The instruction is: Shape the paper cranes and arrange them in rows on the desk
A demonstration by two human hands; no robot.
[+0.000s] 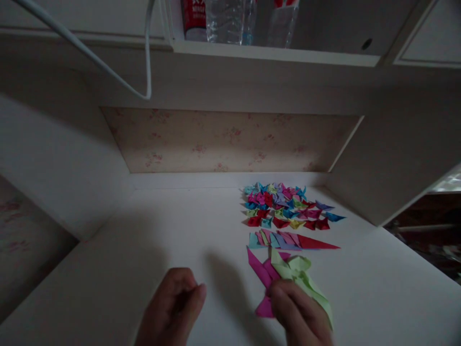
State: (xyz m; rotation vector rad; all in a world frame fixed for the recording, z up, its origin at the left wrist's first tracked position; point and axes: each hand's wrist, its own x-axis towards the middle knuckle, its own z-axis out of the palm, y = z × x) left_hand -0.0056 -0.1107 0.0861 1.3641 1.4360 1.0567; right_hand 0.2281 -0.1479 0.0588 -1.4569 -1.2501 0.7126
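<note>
My left hand (173,305) is curled above the white tabletop, thumb pressed against the bent index finger, with nothing showing between them. My right hand (300,312) is closed in a pinch at the folded papers on the right. A magenta folded paper (260,265) reaches out past its fingertips. Beside that, a light green folded paper (300,269) with raised, crumpled folds runs behind the hand. Which of the two papers the fingers grip is hidden. Just beyond lies a row of overlapping folded strips (277,239) in pink, blue and red.
Several rows of small colourful folded paper pieces (281,206) cover the back right of the white table (180,226). Overhead, a shelf (273,54) holds clear plastic bottles (225,21) and a red package (194,19). A white cable (108,69) hangs at upper left. Panels stand on both sides.
</note>
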